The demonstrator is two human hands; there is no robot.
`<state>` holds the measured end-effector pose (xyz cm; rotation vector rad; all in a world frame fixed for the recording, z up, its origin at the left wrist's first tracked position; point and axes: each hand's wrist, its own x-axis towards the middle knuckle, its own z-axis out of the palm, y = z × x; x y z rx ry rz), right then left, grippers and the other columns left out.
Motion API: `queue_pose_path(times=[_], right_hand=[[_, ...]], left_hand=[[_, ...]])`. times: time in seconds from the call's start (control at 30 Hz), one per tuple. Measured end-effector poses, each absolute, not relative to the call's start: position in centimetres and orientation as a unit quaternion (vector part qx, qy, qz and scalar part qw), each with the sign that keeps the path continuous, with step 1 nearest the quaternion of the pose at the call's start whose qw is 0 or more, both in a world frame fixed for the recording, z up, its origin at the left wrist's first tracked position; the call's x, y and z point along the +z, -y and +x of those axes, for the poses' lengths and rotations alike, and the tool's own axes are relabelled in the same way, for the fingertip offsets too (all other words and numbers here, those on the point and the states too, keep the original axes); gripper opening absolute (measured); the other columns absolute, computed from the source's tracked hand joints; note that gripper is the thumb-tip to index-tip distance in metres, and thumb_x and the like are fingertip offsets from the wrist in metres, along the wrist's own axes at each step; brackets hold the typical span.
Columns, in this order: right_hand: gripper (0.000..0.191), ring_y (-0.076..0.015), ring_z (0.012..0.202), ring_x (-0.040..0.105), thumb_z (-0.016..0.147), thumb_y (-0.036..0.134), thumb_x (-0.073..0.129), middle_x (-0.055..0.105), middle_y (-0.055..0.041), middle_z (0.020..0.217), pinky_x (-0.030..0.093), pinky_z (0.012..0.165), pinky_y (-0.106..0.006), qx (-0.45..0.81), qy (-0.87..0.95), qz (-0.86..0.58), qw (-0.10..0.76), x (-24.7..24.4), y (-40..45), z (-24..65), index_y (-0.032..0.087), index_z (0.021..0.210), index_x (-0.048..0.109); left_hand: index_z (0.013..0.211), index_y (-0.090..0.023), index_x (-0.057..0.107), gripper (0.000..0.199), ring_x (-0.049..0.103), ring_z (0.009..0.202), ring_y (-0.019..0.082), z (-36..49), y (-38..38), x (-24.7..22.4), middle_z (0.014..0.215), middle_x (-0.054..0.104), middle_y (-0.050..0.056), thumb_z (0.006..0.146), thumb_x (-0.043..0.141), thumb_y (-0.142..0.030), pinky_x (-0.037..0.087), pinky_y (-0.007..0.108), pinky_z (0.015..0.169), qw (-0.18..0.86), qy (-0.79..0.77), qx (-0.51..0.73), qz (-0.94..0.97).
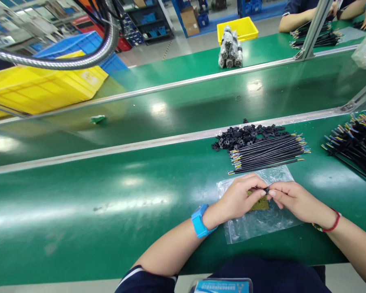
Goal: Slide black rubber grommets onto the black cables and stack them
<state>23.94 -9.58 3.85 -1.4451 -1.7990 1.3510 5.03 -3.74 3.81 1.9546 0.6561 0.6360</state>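
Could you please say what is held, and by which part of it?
Left grip and right grip pinch a small black piece from opposite sides; exact part hidden.

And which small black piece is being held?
The black piece between the left hand and right hand, near the yellowish pad; other pieces lie heaped beside the cables.

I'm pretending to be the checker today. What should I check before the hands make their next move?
1. Small black piece held: ok, left hand and right hand fingertips are on it.
2. Piece facing the right way: cannot tell, fingers cover much of it.
3. Loose black parts in view: ok, in a heap.
4. Cables beyond the hands lined up: ok, mostly side by side.
5. Yellowish pad fully showing: not ok, partly covered.
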Motion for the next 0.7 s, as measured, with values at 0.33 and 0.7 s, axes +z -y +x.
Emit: queue_pose_path(times=[0.33,0.7], right_hand=[[0.023,-0.0133,0.068,0.059,0.094,0.025,0.040,0.066,-0.0036,0.079,0.041,0.063,-0.025,0.114,0.796,-0.527,0.275,3.0,9.5,24.4,0.017,0.092,0.062],[0.030,-0.0110,0.060,0.056,0.096,0.026,0.037,0.064,-0.0028,0.070,0.038,0.058,-0.024,0.118,0.803,-0.515,0.275,3.0,10.0,24.3,0.017,0.081,0.062]], left_hand=[[0.107,-0.019,0.049,0.028,0.055,0.086,0.014,5.9,4.3,2.8,0.097,0.056,0.005,0.080,0.055,-0.015,0.046,0.027,0.075,0.552,-0.313,0.298,0.713],[0.087,-0.016,0.055,0.013,0.052,0.070,0.012,5.7,4.2,3.5,0.079,0.057,0.001,0.080,0.057,-0.027,0.042,0.024,0.065,0.588,-0.332,0.236,0.699]])
